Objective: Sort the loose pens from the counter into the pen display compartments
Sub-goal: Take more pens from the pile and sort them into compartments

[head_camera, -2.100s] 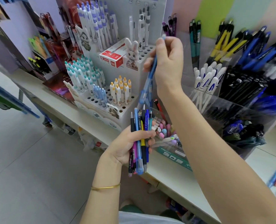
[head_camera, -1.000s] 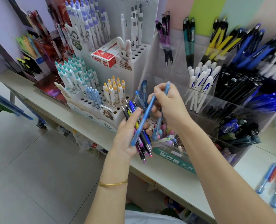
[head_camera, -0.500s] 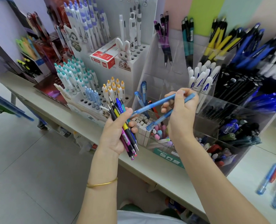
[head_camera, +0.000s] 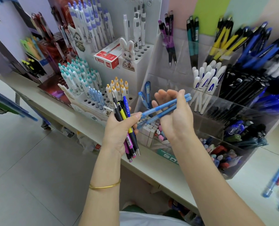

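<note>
Clear glossy acrylic display compartments (head_camera: 233, 118); translucent plastic blue pens (head_camera: 164, 110).

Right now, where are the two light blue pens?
Head view, centre: the two light blue pens are held in the right hand, in front of the clear display, tips toward the left hand's mixed bundle.

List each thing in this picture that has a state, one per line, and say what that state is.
Left hand: grips a bundle of pens, held upright.
Right hand: holds two light blue pens, tips toward the left hand.
Red box: closed, lying on the white stand.
Loose pens: lying flat on the counter, not yet sorted.
Clear display: open-topped, compartments partly filled.
</note>
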Motion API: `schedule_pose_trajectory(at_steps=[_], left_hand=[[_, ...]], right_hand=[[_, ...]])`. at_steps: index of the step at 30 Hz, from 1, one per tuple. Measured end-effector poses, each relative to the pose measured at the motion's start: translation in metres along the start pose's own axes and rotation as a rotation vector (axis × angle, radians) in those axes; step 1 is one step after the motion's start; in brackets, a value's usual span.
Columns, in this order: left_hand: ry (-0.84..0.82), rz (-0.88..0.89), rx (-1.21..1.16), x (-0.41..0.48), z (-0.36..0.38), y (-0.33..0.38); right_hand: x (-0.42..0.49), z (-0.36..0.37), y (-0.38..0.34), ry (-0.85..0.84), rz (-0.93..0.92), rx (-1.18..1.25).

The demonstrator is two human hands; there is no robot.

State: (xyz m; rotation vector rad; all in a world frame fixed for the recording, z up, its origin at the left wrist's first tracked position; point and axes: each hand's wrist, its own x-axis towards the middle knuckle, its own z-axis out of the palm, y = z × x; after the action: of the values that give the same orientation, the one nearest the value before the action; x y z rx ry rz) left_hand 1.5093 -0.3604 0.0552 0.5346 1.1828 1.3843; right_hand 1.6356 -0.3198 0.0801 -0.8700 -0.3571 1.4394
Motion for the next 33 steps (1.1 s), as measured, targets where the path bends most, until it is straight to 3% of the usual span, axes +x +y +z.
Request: schedule_pose_trajectory(at_steps=[7,13,17,22,25,27,29,30,33], left_hand=[[0.011,-0.035,0.041,-0.003,-0.005,0.004],[0.003,-0.141,-0.045,-0.005,-0.006,0.011],[0.062,-0.100,-0.122,-0.004,-0.004,0.010],[0.118,0.030,-0.046,0.001,-0.007,0.015],[0.120,0.094,0.036,0.005,-0.012,0.021],[0.105,0.117,0.141,0.006,-0.013,0.025],[0.062,0.145,0.246,0.006,-0.011,0.028],[0.035,0.157,0.278,0.006,-0.009,0.030],[-0.015,0.175,0.330,0.005,-0.004,0.033]], right_hand=[[0.001,0.005,-0.003,-0.014,0.080,0.268],[-0.002,0.002,0.003,-0.045,0.117,0.356],[-0.007,-0.002,0.006,-0.063,0.144,0.327],[-0.011,-0.020,0.002,-0.108,0.107,0.131],[-0.010,-0.035,-0.009,-0.169,-0.147,-0.226],[-0.008,-0.038,-0.018,-0.221,-0.486,-0.837],[-0.006,-0.030,-0.024,-0.403,-0.773,-1.364],[-0.006,-0.023,-0.026,-0.506,-0.782,-1.513],[-0.008,0.000,-0.030,-0.719,-0.532,-1.668]])
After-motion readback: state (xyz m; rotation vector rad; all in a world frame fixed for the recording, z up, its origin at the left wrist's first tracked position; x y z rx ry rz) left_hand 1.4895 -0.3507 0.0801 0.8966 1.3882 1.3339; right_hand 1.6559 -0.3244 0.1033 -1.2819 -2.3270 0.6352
